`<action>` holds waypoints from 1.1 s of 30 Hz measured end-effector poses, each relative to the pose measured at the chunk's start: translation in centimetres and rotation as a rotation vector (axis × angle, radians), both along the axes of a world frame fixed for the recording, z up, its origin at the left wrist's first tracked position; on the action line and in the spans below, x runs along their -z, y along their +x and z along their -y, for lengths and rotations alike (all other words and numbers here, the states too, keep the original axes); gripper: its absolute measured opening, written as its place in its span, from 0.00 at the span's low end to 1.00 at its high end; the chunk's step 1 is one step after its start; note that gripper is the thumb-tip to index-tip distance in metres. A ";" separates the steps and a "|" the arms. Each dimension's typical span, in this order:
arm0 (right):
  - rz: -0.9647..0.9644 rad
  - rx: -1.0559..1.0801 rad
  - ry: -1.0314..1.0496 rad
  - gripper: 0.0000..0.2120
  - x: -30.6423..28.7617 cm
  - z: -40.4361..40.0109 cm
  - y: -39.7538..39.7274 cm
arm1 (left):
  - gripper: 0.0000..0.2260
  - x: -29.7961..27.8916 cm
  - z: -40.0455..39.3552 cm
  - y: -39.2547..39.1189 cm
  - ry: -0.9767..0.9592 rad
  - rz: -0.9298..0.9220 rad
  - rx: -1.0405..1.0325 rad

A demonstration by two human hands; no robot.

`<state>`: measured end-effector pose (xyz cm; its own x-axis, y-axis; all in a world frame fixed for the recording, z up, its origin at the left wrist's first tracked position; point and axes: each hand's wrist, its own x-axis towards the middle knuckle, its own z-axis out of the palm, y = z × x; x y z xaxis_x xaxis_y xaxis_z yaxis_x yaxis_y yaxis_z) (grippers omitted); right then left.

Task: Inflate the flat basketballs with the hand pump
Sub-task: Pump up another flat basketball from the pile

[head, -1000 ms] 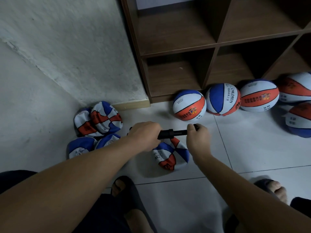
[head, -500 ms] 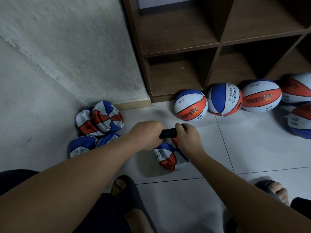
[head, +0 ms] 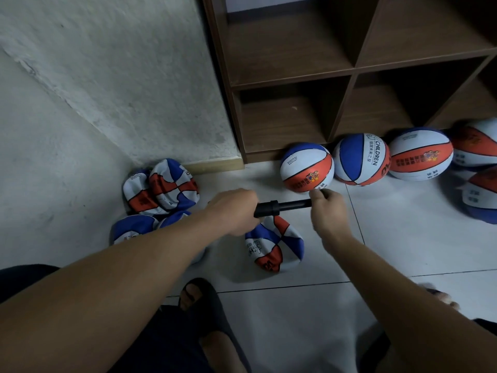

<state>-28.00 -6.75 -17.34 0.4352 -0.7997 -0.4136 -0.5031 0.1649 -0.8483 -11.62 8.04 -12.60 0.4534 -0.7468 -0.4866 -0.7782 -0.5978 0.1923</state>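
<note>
From the head camera, my left hand [head: 233, 211] was curled into a fist around one end of the black hand pump [head: 282, 206], and my right hand [head: 326, 208] was wrapped tight on the other end, fingers [head: 317, 193] folded over the handle. The pump lay roughly level between my 2 fists, with a stretch of its dark shaft showing between them (the collar sat just beside my left hand). Directly under the pump, on the pale floor tiles [head: 403, 232], lay a flat basketball [head: 274, 247], crumpled and folded in blue, white and red; I could not tell whether the pump's needle was in it. Near the wall corner to my left sat a heap of more flat basketballs [head: 161, 192], piled against each other. Along the foot of the brown wooden shelf [head: 295, 76] stood a row of round, filled balls; the nearest inflated ball [head: 306, 168] was just beyond my right hand, and the one beside it [head: 360, 160] read "CHILDREN". My sandalled foot [head: 201, 297] showed at the bottom, below my left forearm
</note>
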 end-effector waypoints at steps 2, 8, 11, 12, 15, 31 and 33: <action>0.033 -0.027 -0.026 0.16 -0.3 -1.8 0.6 | 0.13 -0.1 0.1 -0.2 0.006 0.031 0.025; 0.075 -0.108 -0.027 0.20 -0.3 -4.7 2.0 | 0.08 -0.4 0.2 -0.7 0.004 0.039 0.045; 0.073 -0.126 -0.025 0.21 -0.3 -5.0 2.3 | 0.06 -0.3 0.2 -0.6 0.011 0.029 0.050; 0.072 -0.127 -0.024 0.21 -0.3 -5.0 2.3 | 0.06 -0.3 0.1 -0.5 0.011 0.027 0.049; 0.066 -0.163 -0.023 0.21 -0.3 -4.8 2.3 | 0.08 -0.1 0.1 -0.4 0.006 0.031 0.053; 0.022 0.053 0.037 0.13 -0.1 0.4 0.2 | 0.12 -0.5 0.3 1.4 0.025 0.048 0.044; 0.033 0.038 0.010 0.14 -0.1 -1.2 0.6 | 0.13 -0.2 0.3 0.8 0.020 0.077 0.085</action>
<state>-27.36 -5.59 -17.25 0.4187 -0.8118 -0.4070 -0.4678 0.1914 -0.8629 -10.87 7.70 -12.36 0.4258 -0.7745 -0.4679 -0.8381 -0.5324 0.1187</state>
